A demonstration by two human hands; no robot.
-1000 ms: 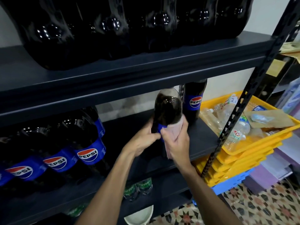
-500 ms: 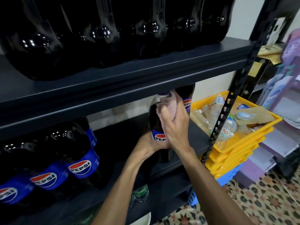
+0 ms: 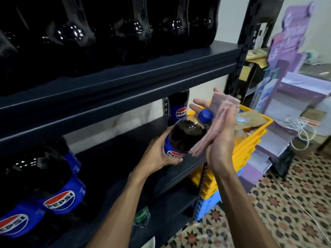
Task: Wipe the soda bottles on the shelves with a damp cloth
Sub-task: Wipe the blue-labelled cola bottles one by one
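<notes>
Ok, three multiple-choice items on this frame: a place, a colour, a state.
1. Where is the pink cloth? A in a yellow crate; B in the right hand; C on the floor.
2. The held bottle has a cap that is: A blue; B red; C white.
3. The held bottle is: A upright on a shelf; B lying on the floor; C tilted in the left hand.
B: cloth drapes over the right palm, against the bottle. A: cap shows blue. C: left hand grips its label, neck slanting.
</notes>
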